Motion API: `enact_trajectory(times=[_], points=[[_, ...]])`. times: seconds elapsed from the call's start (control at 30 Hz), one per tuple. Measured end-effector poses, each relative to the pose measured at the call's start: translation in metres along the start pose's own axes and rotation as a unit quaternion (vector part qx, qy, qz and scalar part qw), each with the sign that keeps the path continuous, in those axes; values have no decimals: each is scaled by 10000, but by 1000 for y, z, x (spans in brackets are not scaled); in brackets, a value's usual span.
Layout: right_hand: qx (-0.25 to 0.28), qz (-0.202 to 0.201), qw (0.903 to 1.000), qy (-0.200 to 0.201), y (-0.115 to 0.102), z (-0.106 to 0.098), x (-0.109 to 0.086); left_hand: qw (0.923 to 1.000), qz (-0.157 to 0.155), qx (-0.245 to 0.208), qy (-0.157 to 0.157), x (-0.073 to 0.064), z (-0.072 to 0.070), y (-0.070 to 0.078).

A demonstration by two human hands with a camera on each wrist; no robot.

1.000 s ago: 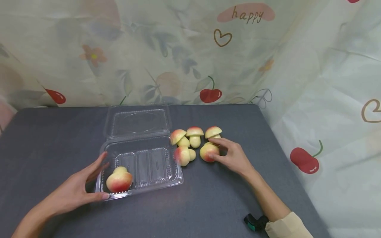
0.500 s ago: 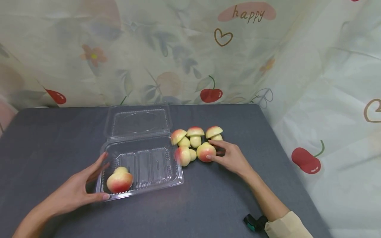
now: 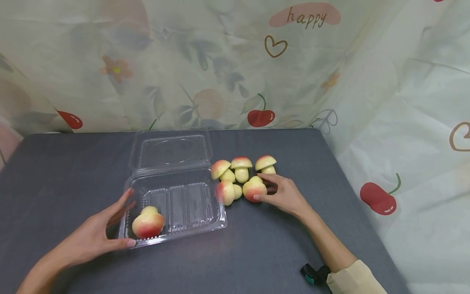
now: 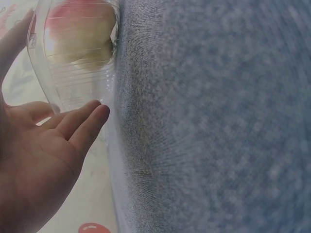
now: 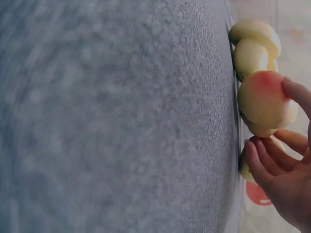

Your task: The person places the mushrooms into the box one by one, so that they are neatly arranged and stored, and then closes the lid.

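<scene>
My left hand spans the left side of a clear plastic clamshell box, its thumb at the front edge and its spread fingers at the left rim. Inside the box's front left corner lies one red-and-cream toy mushroom, also visible through the wall in the left wrist view. On the table, right of the box, my right hand pinches another toy mushroom between thumb and fingers. In the right wrist view the thumb touches this mushroom's reddish cap, with fingers near its stem.
Several more toy mushrooms sit close by: one lying sideways, one tilted, one upright and one behind my right hand. The box's lid stands unfolded at the back. A printed curtain hangs behind the grey table.
My right hand has shifted the pinched mushroom slightly left, close to the sideways one, and turned it so its stem shows more. The left hand and box have stayed put.
</scene>
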State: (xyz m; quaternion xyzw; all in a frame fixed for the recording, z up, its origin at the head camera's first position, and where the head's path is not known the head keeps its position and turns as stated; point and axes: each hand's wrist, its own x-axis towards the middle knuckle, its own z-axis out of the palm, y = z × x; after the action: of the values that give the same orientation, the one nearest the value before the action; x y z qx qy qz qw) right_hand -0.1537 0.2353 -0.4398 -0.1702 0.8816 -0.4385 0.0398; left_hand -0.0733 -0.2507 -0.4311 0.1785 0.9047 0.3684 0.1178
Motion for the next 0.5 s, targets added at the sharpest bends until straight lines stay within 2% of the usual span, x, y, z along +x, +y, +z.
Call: enact_trajectory(times=[0.23,0.5], points=[[162,-426,9988,167,2,-5,-3,10000,-50,-21,-35,1,-1,2],[266,-795,9962,225,-2,-11,-2,9998,160,-27,118,-1,1,4]])
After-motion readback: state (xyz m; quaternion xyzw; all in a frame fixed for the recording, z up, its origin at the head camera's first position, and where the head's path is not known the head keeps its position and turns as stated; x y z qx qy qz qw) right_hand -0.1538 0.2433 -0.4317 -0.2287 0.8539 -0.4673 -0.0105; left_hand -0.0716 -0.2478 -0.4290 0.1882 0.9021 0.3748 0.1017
